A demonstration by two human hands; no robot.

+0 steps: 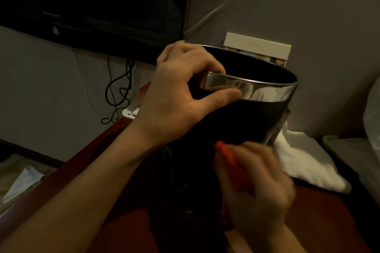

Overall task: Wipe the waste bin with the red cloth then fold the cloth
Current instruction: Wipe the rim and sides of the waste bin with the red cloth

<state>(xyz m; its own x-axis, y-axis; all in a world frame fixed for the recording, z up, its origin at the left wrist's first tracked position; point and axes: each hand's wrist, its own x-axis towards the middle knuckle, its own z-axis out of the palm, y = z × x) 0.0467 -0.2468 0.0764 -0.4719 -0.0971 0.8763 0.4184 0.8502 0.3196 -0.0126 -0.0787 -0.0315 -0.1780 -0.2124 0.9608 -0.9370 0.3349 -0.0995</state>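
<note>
A black waste bin (261, 121) with a shiny metal band around its rim stands on a dark red tabletop (320, 217), tilted a little toward me. My left hand (181, 96) grips the bin's near-left rim, fingers inside and thumb on the metal band. Lower down, my right hand (259, 189) is blurred and presses a bunched red cloth (228, 162) against the bin's black front wall. Most of the cloth is hidden under my fingers.
A white towel (308, 162) lies on the table just right of the bin. A dark wall-mounted screen (92, 0) hangs at upper left, with cables (117, 92) below it. A beige box (259, 47) leans on the wall behind the bin. The table's left edge drops to the floor.
</note>
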